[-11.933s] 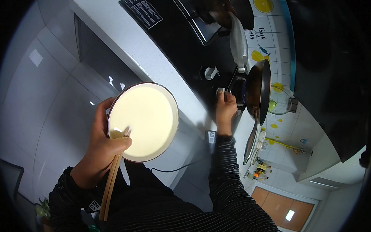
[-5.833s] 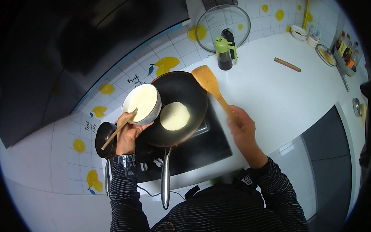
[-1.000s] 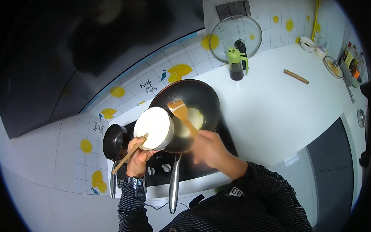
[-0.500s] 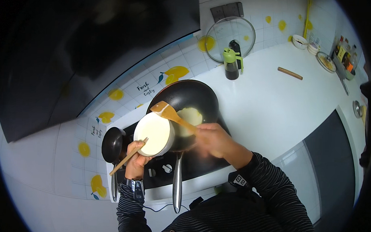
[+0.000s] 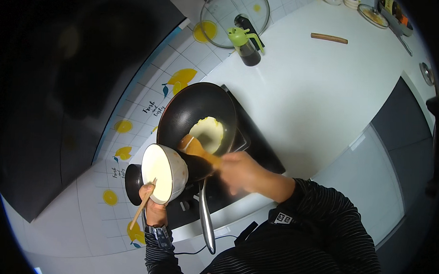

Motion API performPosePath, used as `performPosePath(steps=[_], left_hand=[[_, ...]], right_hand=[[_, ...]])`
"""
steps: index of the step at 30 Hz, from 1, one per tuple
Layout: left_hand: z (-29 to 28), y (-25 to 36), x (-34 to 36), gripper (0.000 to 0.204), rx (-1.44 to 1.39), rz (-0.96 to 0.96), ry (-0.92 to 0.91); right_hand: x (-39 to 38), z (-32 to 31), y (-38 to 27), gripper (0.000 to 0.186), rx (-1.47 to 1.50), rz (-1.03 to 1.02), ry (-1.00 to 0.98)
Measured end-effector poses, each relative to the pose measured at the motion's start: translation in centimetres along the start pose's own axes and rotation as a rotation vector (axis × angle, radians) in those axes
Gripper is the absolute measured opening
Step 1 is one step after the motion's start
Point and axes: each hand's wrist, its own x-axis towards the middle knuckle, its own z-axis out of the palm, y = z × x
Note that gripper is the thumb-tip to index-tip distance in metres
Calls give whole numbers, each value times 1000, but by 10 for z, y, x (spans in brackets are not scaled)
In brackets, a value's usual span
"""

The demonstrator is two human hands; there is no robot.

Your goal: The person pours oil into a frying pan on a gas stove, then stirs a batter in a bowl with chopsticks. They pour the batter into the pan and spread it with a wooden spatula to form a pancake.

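My left hand [image 5: 155, 213] is closed round a white bowl [image 5: 178, 176] of pale yellow batter [image 5: 155, 171], tipped sideways at the wok's near-left rim. Chopsticks [image 5: 140, 212] rest in the bowl under my left thumb, their ends sticking out. A wooden spatula [image 5: 198, 149] is gripped by my slightly blurred right hand [image 5: 242, 170]; its flat blade hangs over the wok beside the bowl's rim. Inside the black wok [image 5: 184, 104] lies a thin, pale yellow round of batter [image 5: 211, 129], partly covered by the spatula.
The wok's steel handle [image 5: 206, 223] points toward me over the black stove [image 5: 260, 148]. A smaller black pan [image 5: 132, 184] sits behind the bowl. On the white counter [image 5: 293, 96] stand a green-topped oil bottle [image 5: 246, 48], a glass lid [image 5: 219, 14] and a wooden stick [image 5: 329, 38].
My view has turned and shifted. The bowl has tilted further onto its side, moving left and away from the spatula. The spatula's blade has come down lower over the wok.
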Motion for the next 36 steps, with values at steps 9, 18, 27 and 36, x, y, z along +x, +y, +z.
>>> performPosePath(steps=[9, 18, 27, 36], left_hand=[[40, 2, -2, 62, -108, -1, 11], [68, 1, -7, 68, -125, 138, 74], [68, 3, -11, 72, -94, 168, 75], [102, 10, -55, 66, -44, 287, 211]], right_hand=[[-17, 25, -5, 24, 1, -112, -15], [-2, 30, 33, 18, 33, 57, 87], [-3, 28, 15, 23, 255, -85, -57], [13, 11, -50, 22, -510, -216, 165]])
